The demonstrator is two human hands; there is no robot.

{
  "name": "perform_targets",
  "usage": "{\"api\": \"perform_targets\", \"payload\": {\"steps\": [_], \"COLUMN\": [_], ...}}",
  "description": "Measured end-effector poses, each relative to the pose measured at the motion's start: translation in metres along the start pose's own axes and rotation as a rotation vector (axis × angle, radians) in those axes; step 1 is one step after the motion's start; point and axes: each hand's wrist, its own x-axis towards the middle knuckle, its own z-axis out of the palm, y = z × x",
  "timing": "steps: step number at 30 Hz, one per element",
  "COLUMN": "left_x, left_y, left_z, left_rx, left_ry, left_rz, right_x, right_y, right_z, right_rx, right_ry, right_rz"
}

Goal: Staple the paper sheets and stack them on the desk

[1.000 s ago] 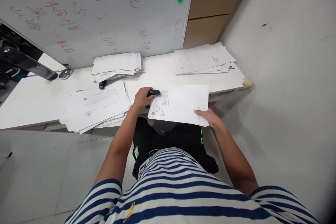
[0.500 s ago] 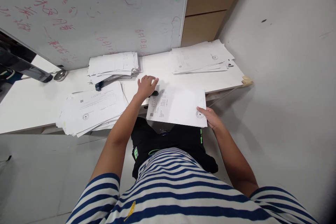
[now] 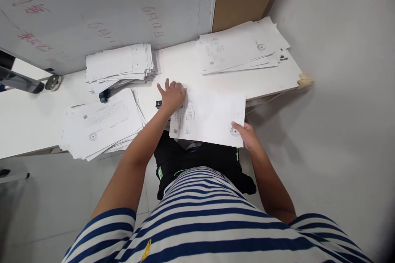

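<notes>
My right hand (image 3: 248, 134) grips the right edge of a few printed white sheets (image 3: 216, 119), its thumb lying by a round black stamp mark. The sheets extend over the table's front edge. My left hand (image 3: 173, 98) lies palm down over a black stapler (image 3: 159, 104) at the sheets' left edge, with fingers spread. Most of the stapler is hidden under that hand, and I cannot tell how far the paper reaches into it.
Loose paper piles lie at the left front (image 3: 105, 125), left back (image 3: 119, 63) and right back (image 3: 240, 49) of the white table (image 3: 182, 59). A small dark blue object (image 3: 105, 95) sits between the left piles. Behind stands a whiteboard (image 3: 123, 0); a wall (image 3: 345, 90) closes the right side.
My left hand has come down onto the stapler and its fingers have spread. The sheets stay in my right hand, almost unmoved. The camera view has tilted down.
</notes>
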Motion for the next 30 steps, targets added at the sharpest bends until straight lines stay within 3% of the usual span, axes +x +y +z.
{"api": "perform_targets", "payload": {"steps": [14, 20, 23, 25, 27, 30], "left_x": [0.002, 0.003, 0.002, -0.001, -0.01, -0.034], "left_y": [-0.006, -0.004, -0.005, -0.009, -0.015, -0.026], "left_z": [0.017, 0.005, -0.007, -0.014, -0.018, -0.012], "left_rx": [-0.11, -0.163, -0.293, -0.435, -0.519, -0.464], "left_ry": [0.078, 0.052, 0.058, 0.124, 0.272, 0.484], "left_rz": [-0.008, -0.085, -0.114, -0.097, -0.09, -0.13], "right_x": [-0.003, -0.008, -0.012, -0.015, -0.02, -0.028], "right_y": [0.019, 0.022, 0.023, 0.024, 0.025, 0.026], "right_z": [0.004, 0.004, 0.004, 0.004, 0.005, 0.005], "right_rx": [-0.091, -0.174, -0.195, -0.187, -0.146, -0.057], "right_ry": [0.078, 0.064, 0.034, 0.033, 0.019, -0.001], "right_rz": [-0.029, -0.099, -0.088, -0.089, -0.095, -0.095]}}
